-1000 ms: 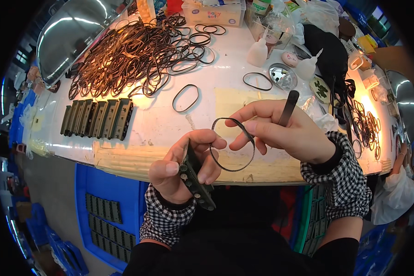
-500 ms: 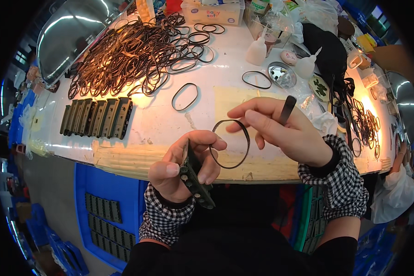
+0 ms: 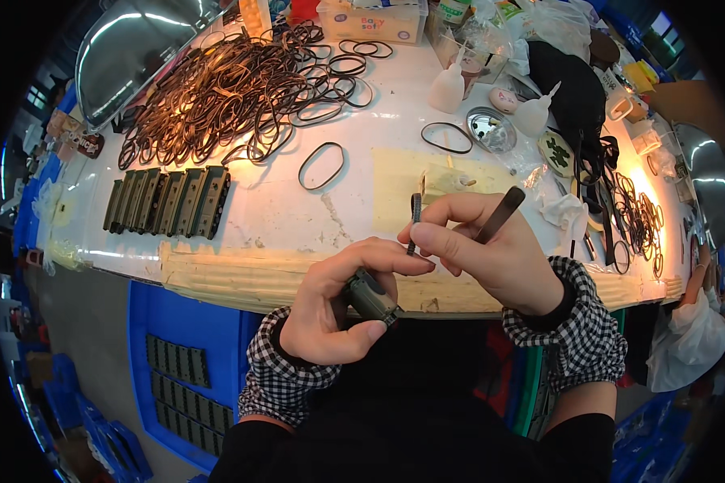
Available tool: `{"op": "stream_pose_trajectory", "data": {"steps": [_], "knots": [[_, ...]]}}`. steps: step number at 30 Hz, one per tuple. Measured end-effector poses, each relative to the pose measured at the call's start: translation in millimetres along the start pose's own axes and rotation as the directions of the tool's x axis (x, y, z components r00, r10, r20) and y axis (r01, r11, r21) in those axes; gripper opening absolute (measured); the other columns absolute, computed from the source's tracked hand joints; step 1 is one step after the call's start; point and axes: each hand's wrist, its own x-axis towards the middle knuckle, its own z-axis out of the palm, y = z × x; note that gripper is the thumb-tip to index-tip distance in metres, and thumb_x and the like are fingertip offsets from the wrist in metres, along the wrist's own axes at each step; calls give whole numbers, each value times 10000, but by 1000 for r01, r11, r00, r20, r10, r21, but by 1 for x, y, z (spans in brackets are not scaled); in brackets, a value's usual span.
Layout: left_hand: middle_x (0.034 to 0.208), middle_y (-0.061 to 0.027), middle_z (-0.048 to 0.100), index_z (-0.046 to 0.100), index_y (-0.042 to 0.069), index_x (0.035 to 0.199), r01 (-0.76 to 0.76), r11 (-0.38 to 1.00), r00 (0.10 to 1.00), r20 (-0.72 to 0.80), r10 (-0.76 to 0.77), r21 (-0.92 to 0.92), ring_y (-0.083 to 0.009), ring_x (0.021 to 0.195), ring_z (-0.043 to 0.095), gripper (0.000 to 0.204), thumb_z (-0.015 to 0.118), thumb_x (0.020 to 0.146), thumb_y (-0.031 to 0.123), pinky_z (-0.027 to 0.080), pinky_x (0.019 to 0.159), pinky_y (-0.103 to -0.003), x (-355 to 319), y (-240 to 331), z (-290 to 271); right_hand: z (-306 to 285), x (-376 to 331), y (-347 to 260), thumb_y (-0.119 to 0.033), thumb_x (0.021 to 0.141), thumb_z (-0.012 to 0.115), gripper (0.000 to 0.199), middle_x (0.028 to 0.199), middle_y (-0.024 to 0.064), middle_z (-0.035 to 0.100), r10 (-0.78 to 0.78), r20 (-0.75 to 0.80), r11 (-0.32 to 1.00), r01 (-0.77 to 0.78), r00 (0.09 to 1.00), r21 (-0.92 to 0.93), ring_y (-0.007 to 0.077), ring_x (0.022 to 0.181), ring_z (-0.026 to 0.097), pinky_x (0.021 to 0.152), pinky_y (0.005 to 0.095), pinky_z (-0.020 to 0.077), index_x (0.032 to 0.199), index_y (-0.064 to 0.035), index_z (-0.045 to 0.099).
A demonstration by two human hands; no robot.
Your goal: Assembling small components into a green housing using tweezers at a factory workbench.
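My left hand is closed round a dark green toy-vehicle chassis, tilted with one end toward me. Small round wheels along its side showed a moment earlier. A black ribbed rubber track band stands edge-on between my left index fingertip and the fingertips of my right hand. Which fingers pinch the band is hard to make out. My right hand is also closed on a dark flat-handled tool, its handle sticking up past the knuckles and its tip hidden by the fingers.
More green chassis stand in a row at the table's left, below a large heap of black bands. Loose bands lie mid-table. White squeeze bottles and a round dish stand behind. A blue tray holds chassis rows below left.
The band has turned from an open loop to edge-on. My right hand has moved down and left to it. My left hand has turned the chassis and shifted right.
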Motion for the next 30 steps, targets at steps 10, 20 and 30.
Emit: {"op": "stream_pose_trajectory", "data": {"steps": [10, 20, 30], "knots": [[1252, -196, 552, 562, -52, 1116, 45, 989, 999, -14, -47, -144, -113, 826, 500, 410, 605, 743, 113, 420, 783, -262, -5, -7, -6, -3, 2, 1, -275, 937, 645, 265, 770, -16, 613, 32, -57, 995, -27, 998, 97, 37, 601, 501, 540, 187, 399, 942, -12, 679], [1210, -172, 575, 528, 7, 1122, -9, 845, 939, -295, -177, -534, -167, 899, 581, 329, 611, 833, 142, 477, 848, -315, -4, -18, -5, 2, -2, 3, -192, 962, 606, 185, 823, 34, 673, -125, -132, 981, 142, 983, 133, 22, 616, 496, 549, 171, 394, 983, -9, 614], [1169, -117, 572, 444, 45, 1345, -73, 451, 950, -200, -240, -889, -294, 1195, 526, 416, 456, 931, 86, 370, 1106, -496, -4, -24, -10, 4, -30, 10, -112, 955, 608, 192, 871, 62, 695, -164, -223, 986, 163, 961, -21, 63, 759, 633, 615, 180, 441, 1073, 29, 663]]}}
